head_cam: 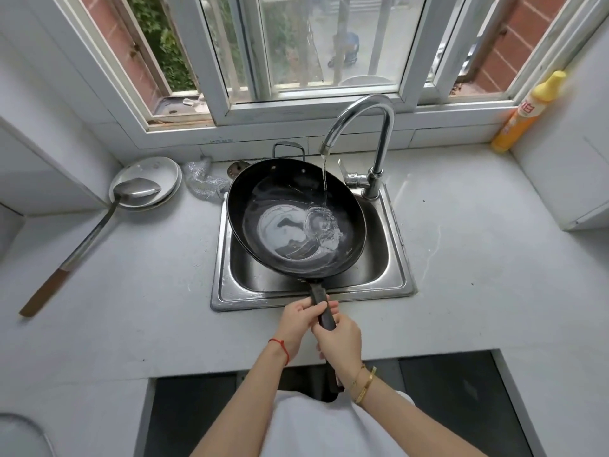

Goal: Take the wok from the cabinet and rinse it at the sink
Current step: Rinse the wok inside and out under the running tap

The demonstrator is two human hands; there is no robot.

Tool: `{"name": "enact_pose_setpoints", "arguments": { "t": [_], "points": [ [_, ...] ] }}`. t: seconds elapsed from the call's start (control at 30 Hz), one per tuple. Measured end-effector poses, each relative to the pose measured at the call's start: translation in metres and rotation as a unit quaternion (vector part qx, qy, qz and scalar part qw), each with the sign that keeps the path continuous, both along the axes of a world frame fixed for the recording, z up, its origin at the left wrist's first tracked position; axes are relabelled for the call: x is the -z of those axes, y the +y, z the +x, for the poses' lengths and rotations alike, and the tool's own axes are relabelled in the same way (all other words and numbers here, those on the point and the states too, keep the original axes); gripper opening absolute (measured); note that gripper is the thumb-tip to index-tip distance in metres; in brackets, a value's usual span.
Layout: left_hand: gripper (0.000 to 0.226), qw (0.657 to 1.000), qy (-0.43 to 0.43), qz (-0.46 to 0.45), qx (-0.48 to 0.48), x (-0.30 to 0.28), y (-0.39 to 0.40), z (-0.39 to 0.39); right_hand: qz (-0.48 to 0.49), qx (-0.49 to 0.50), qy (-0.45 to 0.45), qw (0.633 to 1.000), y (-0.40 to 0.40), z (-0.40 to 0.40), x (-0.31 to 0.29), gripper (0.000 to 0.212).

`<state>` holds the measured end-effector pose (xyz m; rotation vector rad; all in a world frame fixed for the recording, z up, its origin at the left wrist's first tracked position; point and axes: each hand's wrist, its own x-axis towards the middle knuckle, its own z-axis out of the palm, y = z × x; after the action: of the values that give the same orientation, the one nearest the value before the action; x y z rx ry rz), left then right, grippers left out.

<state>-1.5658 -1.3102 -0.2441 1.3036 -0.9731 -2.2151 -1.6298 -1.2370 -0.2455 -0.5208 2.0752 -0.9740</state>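
The right hand (339,338) lies nearest the camera, clenched around the rear part of the wok handle (321,305); the left hand (301,319) is wrapped on the same handle just ahead of it and touching it, so the left hand stands nearer the bowl; both hands are over the front strip of the worktop (138,291), just short of the sink (393,258) rim. The wok (293,192) lies directly forward of the hands, its long axis running from the handle near the body away toward the window; the bowl is held above the sink basin, tilted, with the far rim raised toward the tap (362,120) and its small loop handle (288,148) at the far side. The water stream (324,183) falls from the spout onto the right inner wall of the bowl and pools at the lower centre; rinsing appears to be under way. The coming move turns on this axis: rolling the handle would sweep the water round the bowl, and lowering the far rim would tip it out into the basin; with both hands at one end, the load of the bowl is likely felt as leverage at the wrists. A ladle (138,191) rests on stacked plates (148,173) to the left; a yellow detergent bottle (527,110) stands at the far right; both are well apart from the wok.
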Motion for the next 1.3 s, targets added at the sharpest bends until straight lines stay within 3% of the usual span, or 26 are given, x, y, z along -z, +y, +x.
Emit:
{"name": "enact_pose_setpoints", "arguments": {
  "t": [0.17,0.33,0.8,1.3],
  "points": [
    [0.021,1.0,-0.01,0.015,0.002,0.002,-0.003,0.006,0.019,-0.015,-0.036,0.999,-0.007,0.005,0.007,0.016],
    [0.031,0.999,-0.021,0.029,0.005,0.008,-0.002,0.009,0.042,-0.016,-0.024,0.999,-0.007,0.012,0.017,0.013],
    [0.022,0.996,-0.067,0.046,0.029,0.023,0.001,0.012,0.059,-0.045,-0.073,0.995,-0.005,0.017,0.04,0.025],
    [0.025,0.994,-0.096,0.029,0.041,0.037,0.006,0.013,0.079,-0.065,-0.102,0.99,-0.001,0.013,0.049,0.024]
  ]
}}
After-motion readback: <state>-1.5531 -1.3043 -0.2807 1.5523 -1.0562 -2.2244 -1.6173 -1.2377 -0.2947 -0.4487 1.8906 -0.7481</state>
